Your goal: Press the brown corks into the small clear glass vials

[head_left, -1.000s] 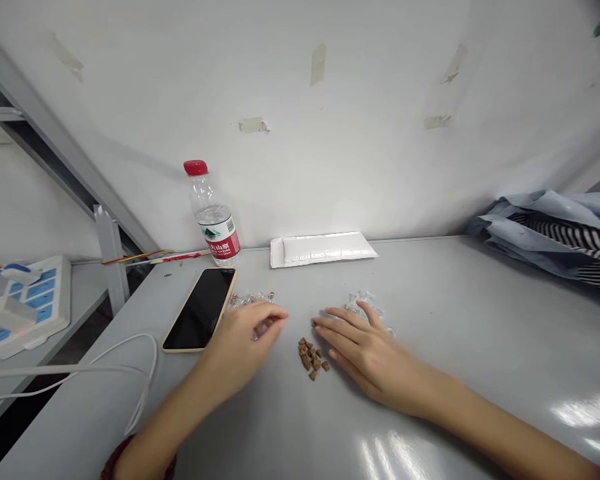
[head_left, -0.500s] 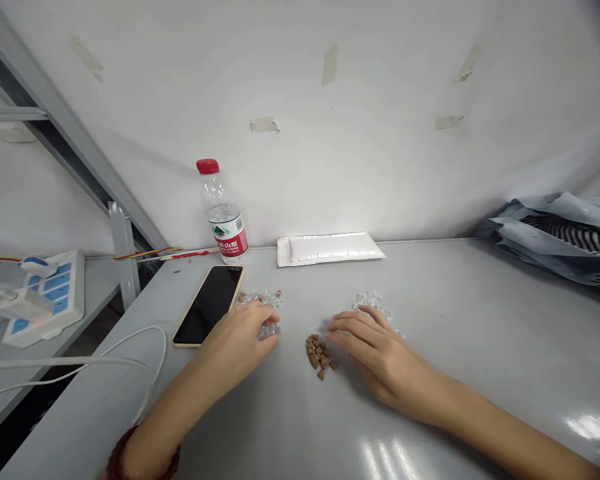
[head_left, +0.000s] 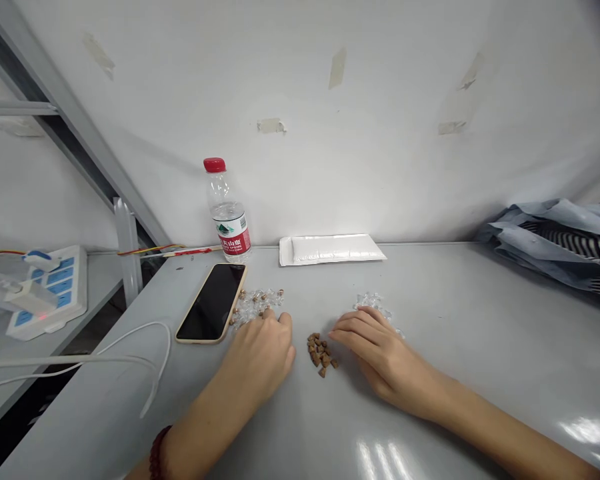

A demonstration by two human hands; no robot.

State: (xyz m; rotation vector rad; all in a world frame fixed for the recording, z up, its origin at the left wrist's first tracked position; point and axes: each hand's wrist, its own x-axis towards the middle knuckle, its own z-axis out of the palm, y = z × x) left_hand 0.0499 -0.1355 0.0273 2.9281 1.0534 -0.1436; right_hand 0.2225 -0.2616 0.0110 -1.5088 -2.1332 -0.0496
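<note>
My left hand bends its fingers downward at the near edge of a pile of small clear pieces mixed with brown bits. Its fingertips are turned away, so whatever they pinch is hidden. Between the two hands lies a small heap of brown kibble-like pieces. My right hand rests on the table just right of that heap, fingers loosely bent and nothing seen in them. Behind its knuckles is a second group of clear pieces, partly covered by the hand.
A phone lies left of the mixed pile. Against the wall stand a water bottle with a red cap and a flat white packet. White cables and a power strip are at left, a grey-blue fabric bag at right.
My left hand has shifted right and nearer to me, turning its knuckles up and curling its fingers, uncovering more of the mixed pile. My right hand stays in place.
</note>
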